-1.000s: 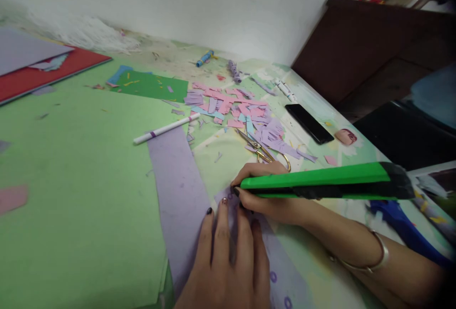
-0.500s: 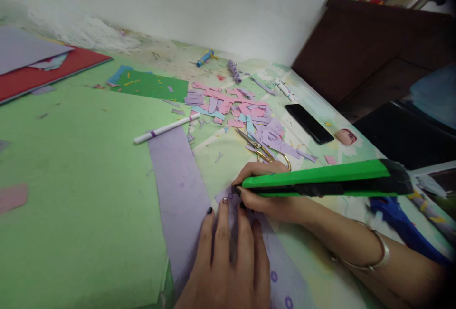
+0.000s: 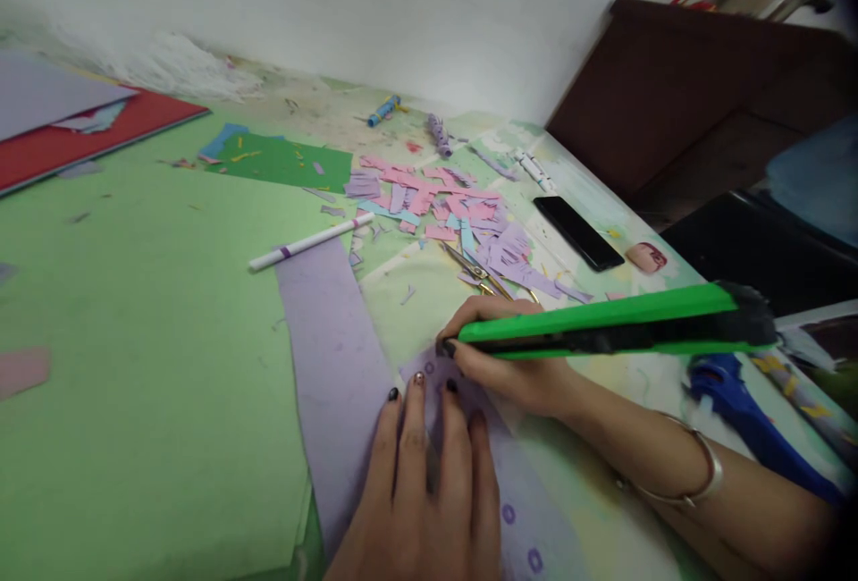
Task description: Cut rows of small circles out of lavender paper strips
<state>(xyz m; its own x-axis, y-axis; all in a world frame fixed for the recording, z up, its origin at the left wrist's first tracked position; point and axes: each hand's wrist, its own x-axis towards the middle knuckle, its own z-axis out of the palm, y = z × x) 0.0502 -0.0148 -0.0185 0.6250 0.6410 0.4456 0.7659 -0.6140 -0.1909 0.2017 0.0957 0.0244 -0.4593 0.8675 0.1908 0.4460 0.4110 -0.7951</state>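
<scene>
My left hand (image 3: 429, 483) lies with fingers stretched out, pressing on a purple paper strip (image 3: 526, 483) marked with small drawn rings. In my right hand (image 3: 509, 362) is a green utility knife (image 3: 603, 320), its body pointing back to the right. The knife's tip is hidden by my fingers, close to the strip's far end. Left of the hands lies a second purple strip (image 3: 328, 313), plain apart from faint marks. A white marker (image 3: 312, 241) with purple bands rests across its top end. Gold-handled scissors (image 3: 477, 270) lie just beyond my right hand.
Light green sheets (image 3: 147, 357) cover the left side. Pink and purple paper scraps (image 3: 442, 201) are heaped past the scissors. A black phone (image 3: 580, 232) and a pinkish eraser-like piece (image 3: 647, 256) lie to the right. A blue tool (image 3: 744, 420) sits beside my right forearm.
My right hand and the knife have shifted up slightly, baring more of a ring on the strip. My left hand stays on the paper.
</scene>
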